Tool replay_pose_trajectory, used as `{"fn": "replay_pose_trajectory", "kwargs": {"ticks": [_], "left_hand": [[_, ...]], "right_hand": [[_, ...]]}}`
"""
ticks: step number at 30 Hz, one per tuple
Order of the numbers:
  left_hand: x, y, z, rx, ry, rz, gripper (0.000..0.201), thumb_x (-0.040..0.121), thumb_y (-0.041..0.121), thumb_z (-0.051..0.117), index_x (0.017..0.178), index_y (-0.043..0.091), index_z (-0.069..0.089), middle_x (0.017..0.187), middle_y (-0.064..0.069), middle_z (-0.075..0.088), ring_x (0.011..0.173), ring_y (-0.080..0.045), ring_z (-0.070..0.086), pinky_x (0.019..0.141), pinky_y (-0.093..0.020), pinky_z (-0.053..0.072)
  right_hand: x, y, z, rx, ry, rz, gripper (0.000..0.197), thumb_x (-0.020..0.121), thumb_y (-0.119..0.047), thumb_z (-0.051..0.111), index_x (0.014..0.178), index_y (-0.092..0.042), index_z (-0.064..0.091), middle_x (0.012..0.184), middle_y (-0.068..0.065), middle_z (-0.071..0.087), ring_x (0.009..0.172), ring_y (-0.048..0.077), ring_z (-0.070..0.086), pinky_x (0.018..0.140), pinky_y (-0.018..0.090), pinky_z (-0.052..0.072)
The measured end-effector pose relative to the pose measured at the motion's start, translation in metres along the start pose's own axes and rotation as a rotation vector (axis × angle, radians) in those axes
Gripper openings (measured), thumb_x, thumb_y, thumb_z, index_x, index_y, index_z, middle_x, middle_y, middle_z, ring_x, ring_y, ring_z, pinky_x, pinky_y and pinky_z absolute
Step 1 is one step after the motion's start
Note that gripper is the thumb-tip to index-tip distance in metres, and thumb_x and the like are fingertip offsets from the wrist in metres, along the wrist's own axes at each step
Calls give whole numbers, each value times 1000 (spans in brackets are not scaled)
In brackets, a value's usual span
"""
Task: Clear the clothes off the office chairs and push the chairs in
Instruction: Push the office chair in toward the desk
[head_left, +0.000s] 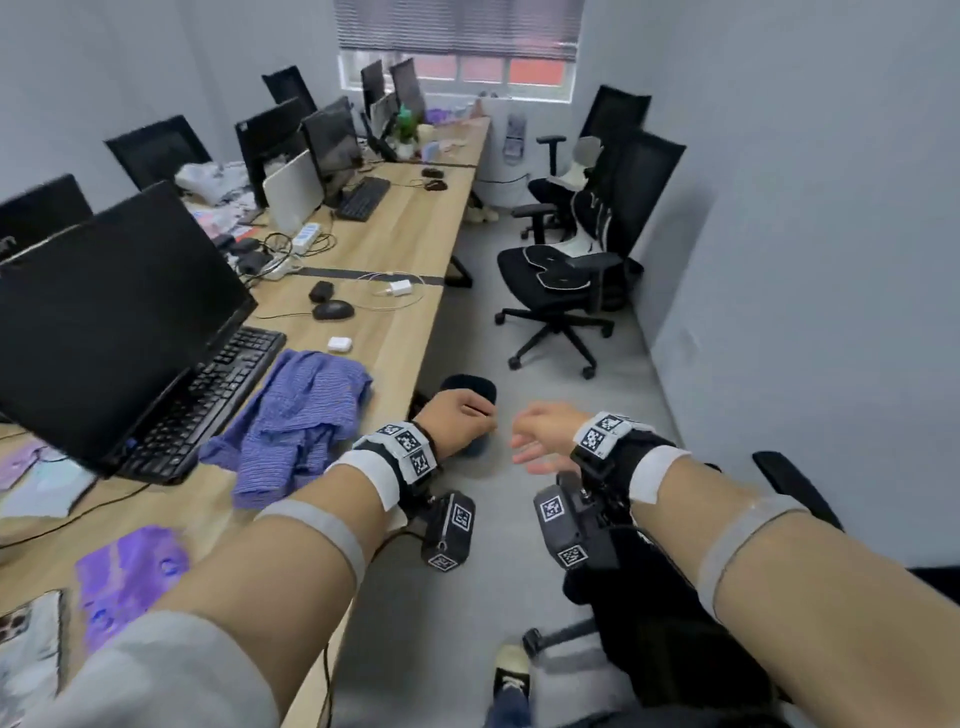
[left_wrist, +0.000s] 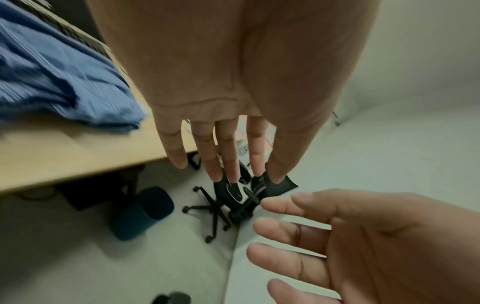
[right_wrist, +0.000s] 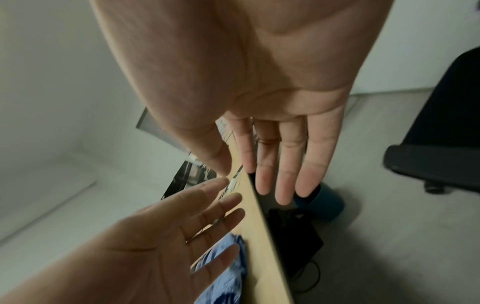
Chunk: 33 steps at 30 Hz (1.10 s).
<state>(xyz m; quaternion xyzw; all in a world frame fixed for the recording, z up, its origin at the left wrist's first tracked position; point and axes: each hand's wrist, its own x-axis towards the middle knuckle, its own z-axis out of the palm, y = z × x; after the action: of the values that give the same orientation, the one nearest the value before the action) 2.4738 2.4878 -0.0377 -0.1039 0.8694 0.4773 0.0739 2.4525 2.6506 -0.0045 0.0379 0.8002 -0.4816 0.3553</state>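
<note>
A blue striped shirt (head_left: 296, 421) lies crumpled on the wooden desk (head_left: 405, 244) beside the keyboard; it also shows in the left wrist view (left_wrist: 57, 82). My left hand (head_left: 465, 423) hovers just past the desk's edge, fingers straight and empty (left_wrist: 221, 160). My right hand (head_left: 535, 441) floats beside it over the floor, fingers spread, holding nothing (right_wrist: 272, 164). One black office chair (head_left: 675, 623) stands under my right forearm. A second chair (head_left: 561, 291) stands out from the desk with a black-and-white piece on its seat. A third chair (head_left: 576, 176) by the window carries pale fabric.
Monitors (head_left: 104, 312), keyboards, mice, cables and a charger crowd the desk. A dark blue bin (head_left: 470, 387) sits on the floor by the desk edge. The grey wall (head_left: 805, 260) closes the right side. A shoe (head_left: 511, 670) shows at the bottom.
</note>
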Motion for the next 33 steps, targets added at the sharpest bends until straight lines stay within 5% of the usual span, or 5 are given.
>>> {"fn": "replay_pose_trajectory", "kwargs": {"ticks": [4,10,19,26,33], "left_hand": [[-30,53,73,-23,-146,81,13,90,17,69,103,13,68,91,-5,70,88,-17,64,81,-28,53],[-73,112,177,-30,-288,66,15,93,17,65,107,14,66,81,4,63,74,-8,63,46,-12,43],[-152,148,335,-104,-366,-340,58,83,59,69,128,27,52,115,-3,61,102,-26,65,81,-54,59],[-182,159,424,-898,-76,-586,64,94,49,61,143,13,42,122,-24,65,103,-38,69,94,-51,53],[-172,176,449,-1184,32,-590,58,101,54,43,134,7,45,134,-21,55,119,-42,58,102,-63,45]], "right_hand": [[-62,65,-65,54,145,8,10,99,-19,51,106,-13,55,100,8,64,95,26,66,95,42,56],[-130,159,-156,174,321,66,20,100,-15,50,116,-10,60,100,10,64,94,23,61,87,39,54],[-194,312,-304,-298,886,164,25,92,-21,47,100,-9,67,113,20,67,104,40,63,93,40,50],[-191,405,-361,112,704,222,43,70,-29,58,99,-20,28,111,20,56,92,39,64,88,52,55],[-208,401,-364,537,551,192,46,91,-12,60,131,1,40,115,22,59,91,33,68,74,41,60]]}}
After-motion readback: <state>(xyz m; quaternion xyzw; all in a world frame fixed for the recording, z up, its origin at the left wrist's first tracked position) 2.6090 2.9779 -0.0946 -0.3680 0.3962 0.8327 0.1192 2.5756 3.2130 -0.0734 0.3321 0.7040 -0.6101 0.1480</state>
